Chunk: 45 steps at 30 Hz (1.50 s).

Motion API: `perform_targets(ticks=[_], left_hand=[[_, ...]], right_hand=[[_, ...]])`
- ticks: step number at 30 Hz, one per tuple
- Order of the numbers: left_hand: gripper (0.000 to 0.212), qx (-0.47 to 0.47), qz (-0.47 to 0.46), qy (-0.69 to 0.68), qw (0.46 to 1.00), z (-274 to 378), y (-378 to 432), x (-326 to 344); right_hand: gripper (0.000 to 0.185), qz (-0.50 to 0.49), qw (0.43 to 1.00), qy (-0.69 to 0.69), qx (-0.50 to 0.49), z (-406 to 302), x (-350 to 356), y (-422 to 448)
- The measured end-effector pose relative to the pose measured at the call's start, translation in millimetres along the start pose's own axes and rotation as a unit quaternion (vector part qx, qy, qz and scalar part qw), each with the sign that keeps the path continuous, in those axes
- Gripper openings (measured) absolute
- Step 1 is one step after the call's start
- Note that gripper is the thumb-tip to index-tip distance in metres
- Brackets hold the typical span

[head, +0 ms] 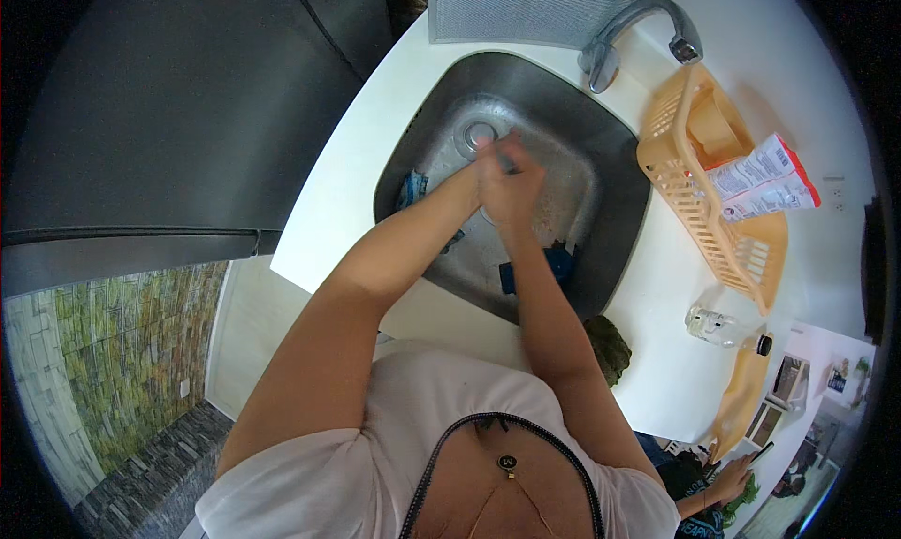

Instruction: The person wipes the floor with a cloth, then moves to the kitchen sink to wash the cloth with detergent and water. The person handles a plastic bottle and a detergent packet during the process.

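Over the metal sink basin (619,166), my left hand (486,166) and my right hand (521,184) are close together and seem to touch, both blurred. A small dark thing shows between them; what it is and which hand grips it I cannot tell. Below them is the round drain (480,132). A crumpled blue wrapper (413,189) lies at the basin's left side, and a dark blue object (558,264) rests on the bottom, partly behind my right forearm. A small dark scrap (453,241) sits near the front wall.
A chrome faucet (644,11) rises behind the sink. At right stand a peach plastic basket (704,215) with a printed plastic bag (764,180), and a clear bottle (714,326) with a black cap. A dark green bundle (609,349) lies by my right forearm. Another person's hand (732,479) shows lower right.
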<state>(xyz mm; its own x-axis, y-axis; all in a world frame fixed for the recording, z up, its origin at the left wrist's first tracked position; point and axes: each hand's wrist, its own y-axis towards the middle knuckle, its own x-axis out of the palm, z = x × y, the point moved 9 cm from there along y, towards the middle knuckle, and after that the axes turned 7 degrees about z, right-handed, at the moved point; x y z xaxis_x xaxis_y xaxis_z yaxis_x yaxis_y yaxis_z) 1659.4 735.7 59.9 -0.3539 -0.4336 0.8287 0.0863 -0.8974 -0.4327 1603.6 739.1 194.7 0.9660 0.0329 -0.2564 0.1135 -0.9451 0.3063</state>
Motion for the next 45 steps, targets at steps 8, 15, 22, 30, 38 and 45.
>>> perform_targets(ticks=[8, 15, 22, 30, 38, 45], left_hand=[[0.042, -0.098, 0.268, 0.23, 0.93, -25, -19, -15], [0.047, -0.114, 0.193, 0.214, 0.951, -16, -1, -17], [0.02, -0.042, 0.137, 0.372, 0.917, 35, -1, 6], [0.03, 0.139, -0.036, 0.661, 0.736, 58, 24, 96], [0.037, 0.228, -0.042, 0.727, 0.646, 49, 49, 125], [0.025, 0.433, -0.087, 0.789, 0.427, 40, 65, 119]], right_hand=[[0.024, 0.05, 0.988, -0.144, -0.024, 81, -15, 28], [0.034, -0.004, 0.99, -0.139, -0.013, 100, -4, 58], [0.034, -0.14, 0.913, 0.265, 0.277, 54, -1, 124], [0.026, -0.15, 0.92, 0.255, 0.255, 39, -7, 140], [0.028, -0.162, 0.907, 0.26, 0.289, 37, -9, 147], [0.031, -0.151, 0.975, 0.094, 0.132, 31, 8, 121]])
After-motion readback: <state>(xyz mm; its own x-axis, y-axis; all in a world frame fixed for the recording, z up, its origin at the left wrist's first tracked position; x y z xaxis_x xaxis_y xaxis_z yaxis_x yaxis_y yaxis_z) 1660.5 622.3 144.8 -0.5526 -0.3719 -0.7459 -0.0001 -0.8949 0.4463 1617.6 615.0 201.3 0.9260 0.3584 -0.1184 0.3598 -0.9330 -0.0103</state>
